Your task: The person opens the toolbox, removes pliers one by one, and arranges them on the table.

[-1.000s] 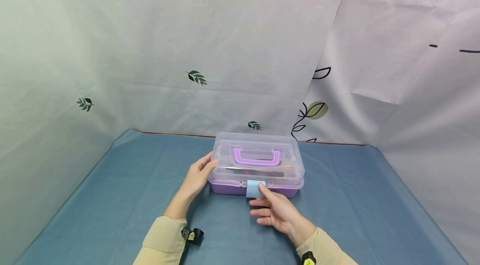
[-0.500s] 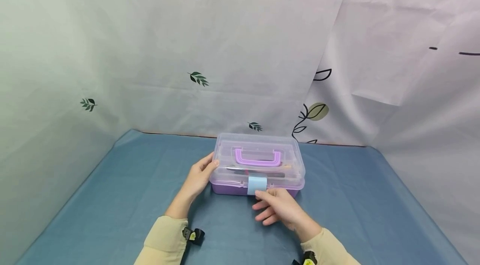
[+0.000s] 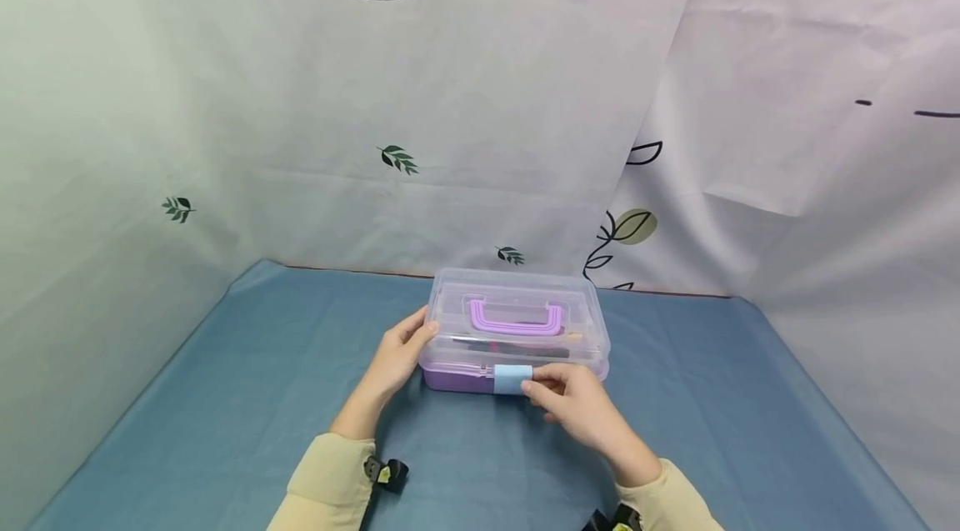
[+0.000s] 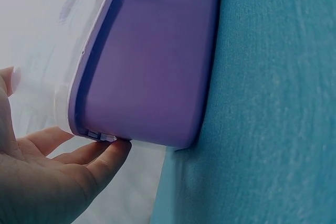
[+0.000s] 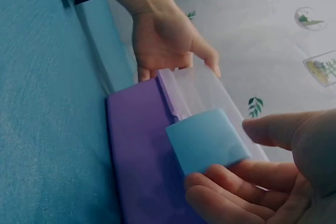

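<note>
A storage box (image 3: 459,382) with a purple base and clear lid (image 3: 517,281) sits lid-down on the table. Its lid carries a purple handle (image 3: 517,327), and a light blue latch (image 3: 512,379) hangs at the middle of the front. My left hand (image 3: 396,352) grips the left end, thumb over the lid and fingers below the rim in the left wrist view. My right hand (image 3: 581,406) is at the latch's right edge. In the right wrist view its bent fingertips (image 5: 216,170) meet the latch (image 5: 207,140), while the thumb stands apart from it.
Dark, slender items (image 3: 517,348) show blurred through the clear lid. The table bears a blue cloth (image 3: 300,348). White patterned fabric (image 3: 525,139) hangs close behind the box and along both sides.
My right thumb has come off the latch's face and the hand has shifted right to its edge. The latch swung up a little, then down again. My left hand has kept its grip.
</note>
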The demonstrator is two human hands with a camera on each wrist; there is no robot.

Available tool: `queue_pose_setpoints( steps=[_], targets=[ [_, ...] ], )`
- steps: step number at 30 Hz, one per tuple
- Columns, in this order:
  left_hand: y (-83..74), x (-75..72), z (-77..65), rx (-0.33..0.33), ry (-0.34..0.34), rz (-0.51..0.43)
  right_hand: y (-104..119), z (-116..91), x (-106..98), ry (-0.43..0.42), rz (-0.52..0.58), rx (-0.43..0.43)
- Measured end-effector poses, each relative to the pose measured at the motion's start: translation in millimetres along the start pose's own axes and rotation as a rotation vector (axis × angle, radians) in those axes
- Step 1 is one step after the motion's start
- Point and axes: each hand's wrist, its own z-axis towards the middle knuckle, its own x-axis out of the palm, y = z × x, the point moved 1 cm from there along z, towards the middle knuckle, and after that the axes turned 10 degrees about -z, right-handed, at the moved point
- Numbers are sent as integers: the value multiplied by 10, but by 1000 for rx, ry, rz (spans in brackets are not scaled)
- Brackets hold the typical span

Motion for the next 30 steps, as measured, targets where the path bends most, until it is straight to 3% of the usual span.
queue_pose_setpoints(
  steps=[7, 14, 24, 30],
  targets=[
    [15, 1, -39, -19, -1, 11, -31, 4, 47, -75, -57, -29],
    [15, 4, -11, -4, 1, 3, -38, 26, 39, -93, -63, -86],
    [-1, 8, 3, -14, -8, 5, -64, 12, -6, 25, -229, -274],
    [-2, 8, -3, -19, -7, 13, -85, 22, -9, 105, -289, -290]
  ],
)
